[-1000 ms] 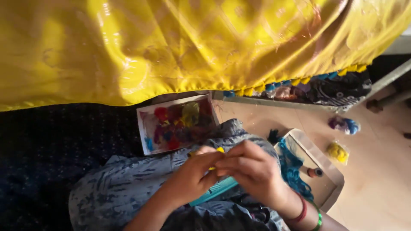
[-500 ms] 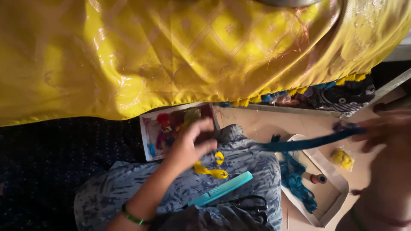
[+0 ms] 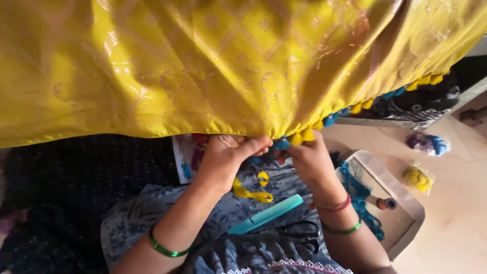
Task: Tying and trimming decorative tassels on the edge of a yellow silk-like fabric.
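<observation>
1. Head view shows your left hand point(image 3: 225, 155) and right hand point(image 3: 309, 160) both raised to the lower hem of the yellow patterned cloth point(image 3: 228, 66), which hangs across the whole upper part of the picture.
2. Your left hand pinches the hem between thumb and fingers, seemingly to keep the edge taut and steady where the work is.
3. Your right hand is closed at the hem just beside a yellow tassel point(image 3: 307, 135) and a blue tassel point(image 3: 282, 144); whether it grips thread, a tassel or the cloth itself cannot be told.
4. The row of tassels point(image 3: 385, 95) runs on along the hem to the right, yellow and blue in turn.
5. On your lap lie loops of yellow thread point(image 3: 252, 193), a teal comb point(image 3: 266, 214) and black scissors point(image 3: 299, 231), near enough for either hand to reach.
6. A tray point(image 3: 401, 195) with teal yarn point(image 3: 362, 203) sits beside your right knee; a box of coloured threads point(image 3: 186, 155) is half hidden under the cloth.
7. Half a second earlier your left hand hovered open over the lap and the right was stretched far out drawing a teal strand; now both have come up and meet at the hem.
</observation>
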